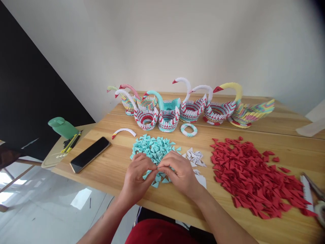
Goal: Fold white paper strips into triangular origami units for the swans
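My left hand [139, 174] and my right hand [179, 171] meet at the fingertips over the near side of a pile of folded turquoise paper triangles [154, 146]. Both are closed in a pinch. Whatever lies between the fingertips is too small and hidden to name. White folded paper pieces [195, 157] lie just beyond my right hand, and a white paper sheet [201, 180] shows partly behind that wrist. A turquoise and white paper ring [189, 129] rests behind the pile. To its left is a curved white paper swan neck [124, 131] with a red and yellow tip.
Several folded-paper swans [169, 118] stand in a row along the back of the wooden table [111, 173]. A large heap of red paper triangles [254, 176] spreads to the right. On the left are a phone [90, 155], a green bottle [63, 127] and yellow-black cutters [72, 141].
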`<state>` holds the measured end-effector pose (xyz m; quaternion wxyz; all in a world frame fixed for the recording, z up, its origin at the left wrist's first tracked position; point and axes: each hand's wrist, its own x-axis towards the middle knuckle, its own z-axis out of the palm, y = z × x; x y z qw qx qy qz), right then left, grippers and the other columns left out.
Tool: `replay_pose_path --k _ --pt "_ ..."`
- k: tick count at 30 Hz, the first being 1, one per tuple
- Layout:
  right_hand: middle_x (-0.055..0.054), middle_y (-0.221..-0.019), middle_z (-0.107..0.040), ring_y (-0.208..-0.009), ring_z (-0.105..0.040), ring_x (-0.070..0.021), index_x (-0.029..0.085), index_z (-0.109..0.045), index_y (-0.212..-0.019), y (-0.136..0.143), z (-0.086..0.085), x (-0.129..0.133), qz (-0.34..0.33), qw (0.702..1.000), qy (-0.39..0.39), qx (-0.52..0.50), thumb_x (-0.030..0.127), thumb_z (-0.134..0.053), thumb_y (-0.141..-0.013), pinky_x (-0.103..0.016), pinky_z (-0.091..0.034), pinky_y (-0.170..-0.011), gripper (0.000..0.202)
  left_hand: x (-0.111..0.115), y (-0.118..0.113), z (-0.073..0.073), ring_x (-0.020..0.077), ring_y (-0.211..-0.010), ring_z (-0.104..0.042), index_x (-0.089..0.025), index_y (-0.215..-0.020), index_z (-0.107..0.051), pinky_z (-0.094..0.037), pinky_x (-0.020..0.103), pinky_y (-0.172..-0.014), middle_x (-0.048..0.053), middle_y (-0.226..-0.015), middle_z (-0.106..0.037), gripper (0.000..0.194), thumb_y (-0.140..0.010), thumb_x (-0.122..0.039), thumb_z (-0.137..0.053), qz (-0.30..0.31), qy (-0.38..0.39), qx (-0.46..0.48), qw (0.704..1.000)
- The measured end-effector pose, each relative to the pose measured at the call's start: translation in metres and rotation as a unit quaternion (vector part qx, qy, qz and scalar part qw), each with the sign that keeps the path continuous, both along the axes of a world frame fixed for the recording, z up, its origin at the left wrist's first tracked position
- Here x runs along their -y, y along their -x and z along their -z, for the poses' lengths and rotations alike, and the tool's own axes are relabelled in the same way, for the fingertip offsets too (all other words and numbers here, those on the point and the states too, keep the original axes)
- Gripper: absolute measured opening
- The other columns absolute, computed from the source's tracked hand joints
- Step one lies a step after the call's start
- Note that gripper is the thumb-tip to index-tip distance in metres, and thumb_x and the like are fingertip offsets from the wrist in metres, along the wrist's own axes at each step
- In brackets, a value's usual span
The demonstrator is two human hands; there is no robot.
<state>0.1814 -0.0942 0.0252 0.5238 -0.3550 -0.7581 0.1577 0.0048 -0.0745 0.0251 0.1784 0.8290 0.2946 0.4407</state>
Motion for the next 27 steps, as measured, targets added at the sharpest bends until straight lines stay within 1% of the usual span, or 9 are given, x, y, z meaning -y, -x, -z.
replay_pose_path --k 3,5,10,13,16,19,22,24,27 --pt "-0.003 -0.070 -0.062 -0.068 -0.055 -0.0168 0.020 -0.064 -0.079 0.000 -0.001 0.002 0.013 1.000 0.021 0.014 0.032 -0.049 -0.100 -0.031 -0.045 -0.065 0.029 0.004 -0.006 0.005 0.0147 -0.064 -0.058 -0.021 -0.073 -0.056 -0.046 0.041 -0.087 -0.002 -0.065 -0.062 0.018 -0.090 -0.016 -0.058 -0.014 -0.010 0.016 1.000" --pt "-0.003 -0.071 -0.062 -0.070 -0.057 -0.0169 0.021 -0.065 -0.079 -0.002 -0.001 0.002 0.006 0.998 0.057 0.002 0.033 -0.048 -0.100 -0.031 -0.047 -0.067 0.030 0.005 -0.009 0.010 0.0155 -0.065 -0.058 -0.021 -0.073 -0.056 -0.047 0.039 -0.083 -0.001 -0.065 -0.062 0.018 -0.090 -0.017 -0.058 -0.031 -0.003 0.037 0.999" --pt "-0.003 -0.087 -0.070 -0.078 -0.065 -0.0161 0.024 -0.070 -0.103 -0.010 0.000 -0.001 -0.010 0.981 0.176 -0.077 0.034 -0.058 -0.095 -0.029 -0.052 -0.074 0.017 0.005 -0.004 0.020 0.0175 -0.072 -0.060 -0.020 -0.076 -0.061 -0.048 0.036 -0.076 0.001 -0.069 -0.063 0.014 -0.090 -0.023 -0.062 -0.057 0.071 0.109 0.990" --pt "-0.001 -0.080 -0.068 -0.074 -0.063 -0.0155 0.023 -0.071 -0.092 -0.011 -0.001 -0.002 -0.010 0.983 0.169 -0.076 0.032 -0.063 -0.092 -0.028 -0.051 -0.072 0.013 0.004 -0.002 0.020 0.0175 -0.072 -0.060 -0.020 -0.076 -0.062 -0.048 0.036 -0.076 0.001 -0.069 -0.063 0.014 -0.089 -0.024 -0.064 -0.046 0.085 0.121 0.988" --pt "0.000 -0.076 -0.065 -0.072 -0.060 -0.0151 0.022 -0.067 -0.081 -0.009 -0.003 -0.001 -0.002 0.988 0.147 -0.050 0.030 -0.059 -0.094 -0.028 -0.049 -0.070 0.017 0.003 -0.003 0.018 0.0174 -0.070 -0.059 -0.020 -0.074 -0.061 -0.049 0.037 -0.075 0.001 -0.067 -0.062 0.016 -0.090 -0.026 -0.063 -0.031 0.088 0.118 0.989" --pt "0.000 -0.074 -0.061 -0.071 -0.057 -0.0150 0.021 -0.062 -0.079 -0.007 -0.003 0.002 0.000 0.991 0.130 -0.029 0.028 -0.054 -0.097 -0.028 -0.046 -0.068 0.020 0.003 -0.004 0.017 0.0177 -0.071 -0.060 -0.020 -0.073 -0.059 -0.049 0.036 -0.074 0.002 -0.069 -0.062 0.019 -0.090 -0.027 -0.061 -0.019 0.095 0.103 0.990" --pt "0.000 -0.073 -0.059 -0.071 -0.056 -0.0151 0.021 -0.060 -0.079 -0.006 -0.002 0.003 -0.001 0.992 0.124 -0.016 0.026 -0.052 -0.097 -0.028 -0.045 -0.066 0.020 0.002 -0.003 0.016 0.0180 -0.075 -0.062 -0.019 -0.075 -0.060 -0.050 0.034 -0.073 0.003 -0.074 -0.065 0.019 -0.090 -0.030 -0.061 -0.014 0.128 0.079 0.989" --pt "0.000 -0.073 -0.060 -0.071 -0.056 -0.0152 0.021 -0.061 -0.079 -0.006 -0.001 0.002 0.004 0.992 0.128 -0.007 0.025 -0.053 -0.097 -0.028 -0.045 -0.068 0.020 0.001 -0.001 0.015 0.0179 -0.076 -0.064 -0.019 -0.080 -0.064 -0.050 0.032 -0.071 0.004 -0.077 -0.068 0.016 -0.090 -0.032 -0.062 -0.017 0.158 0.069 0.985" --pt "-0.001 -0.077 -0.064 -0.075 -0.059 -0.0159 0.022 -0.065 -0.082 -0.005 0.002 -0.001 0.015 0.992 0.126 -0.001 0.024 -0.054 -0.097 -0.029 -0.047 -0.071 0.018 -0.004 0.003 0.011 0.0170 -0.072 -0.064 -0.019 -0.078 -0.067 -0.049 0.030 -0.068 0.002 -0.073 -0.069 0.017 -0.090 -0.031 -0.063 -0.018 0.179 0.047 0.982"
